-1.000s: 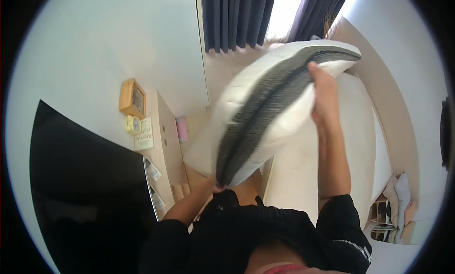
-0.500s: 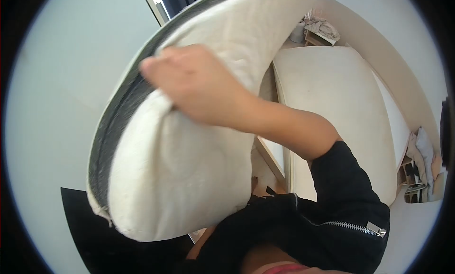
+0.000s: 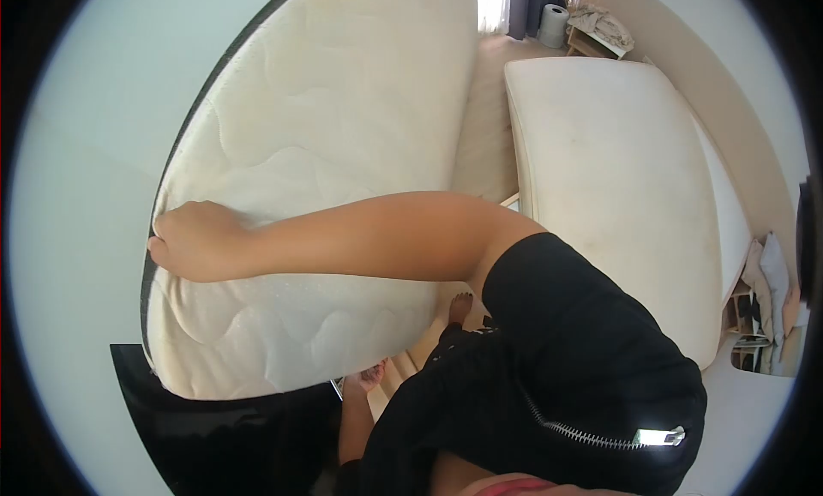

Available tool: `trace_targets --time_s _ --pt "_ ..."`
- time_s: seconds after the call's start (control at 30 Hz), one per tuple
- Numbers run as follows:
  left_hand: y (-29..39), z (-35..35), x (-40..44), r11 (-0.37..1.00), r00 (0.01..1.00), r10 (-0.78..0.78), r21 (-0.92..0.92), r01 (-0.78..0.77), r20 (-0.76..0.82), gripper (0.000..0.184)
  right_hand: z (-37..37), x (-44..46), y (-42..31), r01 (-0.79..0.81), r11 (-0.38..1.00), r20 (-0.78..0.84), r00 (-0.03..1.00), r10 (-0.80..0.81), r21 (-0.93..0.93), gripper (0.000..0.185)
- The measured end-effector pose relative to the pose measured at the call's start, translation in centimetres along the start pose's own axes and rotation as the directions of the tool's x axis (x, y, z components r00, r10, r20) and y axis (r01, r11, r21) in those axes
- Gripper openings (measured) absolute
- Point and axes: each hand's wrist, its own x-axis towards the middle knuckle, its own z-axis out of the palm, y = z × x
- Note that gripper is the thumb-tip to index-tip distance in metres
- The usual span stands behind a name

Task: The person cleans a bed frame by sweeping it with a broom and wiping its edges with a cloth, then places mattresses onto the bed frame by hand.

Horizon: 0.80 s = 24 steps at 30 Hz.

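Observation:
A cream quilted mattress (image 3: 343,110) with a dark side band stands up on its side before me. My right arm reaches across its face. My right hand (image 3: 201,243) is closed round the mattress's far left edge, bunching the cover under its fingers. Lower down, my left hand (image 3: 369,376) is at the mattress's bottom edge, its fingers curled against it and partly hidden. A second cream mattress (image 3: 613,170) lies flat to the right, apart from both hands.
A glossy black panel (image 3: 231,436) is below the mattress at left. My bare foot (image 3: 461,307) shows on the floor. At the back stand a small shelf with cloth (image 3: 600,31) and a white cylinder (image 3: 553,24). Pillows (image 3: 771,273) lean at the right.
The upright mattress has swung, its broad quilted face now turned toward me. My right hand has moved down and left along its edge, arm straighter. My left hand has come into view.

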Motion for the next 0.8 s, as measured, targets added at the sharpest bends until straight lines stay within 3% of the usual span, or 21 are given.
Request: trace_targets --time_s 0.1,0.17,0.2,0.27,0.33,0.37,0.4,0.47,0.5,0.57,0.63,0.7,0.73,0.8 --pt "0.6 -2.6 2.3 1.0 1.0 0.007 0.02 -0.007 -0.005 0.044 0.5 0.5 1.0 0.113 0.994 -0.021 0.993 -0.113 -0.004 0.03" --pt "-1.6 -1.3 1.4 0.95 0.953 0.205 0.28 -0.139 -0.221 0.042 0.8 -0.3 1.4 0.148 0.989 -0.014 0.989 -0.148 0.02 0.023" --pt "-2.8 0.6 0.5 0.95 0.953 0.201 0.284 -0.133 -0.225 0.042 0.5 -1.0 1.5 0.142 0.99 -0.019 0.99 -0.141 0.021 0.023" --pt "-4.6 6.5 0.1 0.635 0.95 0.24 0.773 0.001 -0.198 0.038 -0.6 -2.4 1.9 0.191 0.982 0.052 0.98 -0.19 0.0 0.018" --pt "-4.4 11.1 4.1 0.266 0.939 0.325 0.942 -0.207 0.115 0.037 -0.3 -3.4 4.2 0.251 0.967 0.033 0.967 -0.253 0.039 0.019" --pt "-4.9 17.9 2.7 0.042 0.897 0.347 0.951 -0.307 0.274 0.041 -0.3 -3.8 5.3 0.329 0.942 0.002 0.944 -0.33 0.072 0.021" --pt "-4.7 21.4 4.3 -0.096 0.786 0.363 0.859 -0.503 0.501 0.047 -0.9 -4.4 5.8 0.324 0.944 -0.013 0.946 -0.324 0.064 0.021" --pt "-3.4 28.1 4.7 -0.204 0.539 0.323 0.613 -0.763 0.778 0.054 -2.4 -6.1 6.8 0.201 0.973 0.153 0.971 -0.183 -0.116 0.034" --pt "-1.3 30.8 7.1 -0.197 0.547 0.3 0.611 -0.767 0.782 0.054 -2.8 -6.9 7.6 0.181 0.975 0.14 0.977 -0.163 -0.127 0.034" --pt "2.4 35.3 12.7 -0.189 0.655 0.281 0.71 -0.679 0.701 0.049 -4.7 -8.9 9.3 0.165 0.938 0.108 0.984 -0.138 -0.304 0.044" --pt "4.0 40.2 12.2 -0.468 0.537 0.37 0.651 -0.597 0.758 0.045 -8.2 -11.8 10.1 0.047 0.931 0.075 0.997 -0.021 -0.362 0.046" --pt "4.1 42.3 10.7 -0.214 0.562 0.447 0.693 -0.689 0.696 0.046 -11.2 -14.4 11.9 -0.089 0.876 -0.018 0.996 0.092 -0.474 0.047" --pt "4.8 43.0 10.5 -0.219 0.572 0.426 0.694 -0.686 0.701 0.046 -12.2 -15.7 14.0 -0.132 0.829 -0.086 0.991 0.101 -0.543 0.047" --pt "6.4 44.3 11.1 -0.067 0.484 0.172 0.5 -0.863 0.858 0.046 -14.8 -19.0 16.8 -0.291 0.894 -0.194 0.952 0.236 -0.341 0.048"
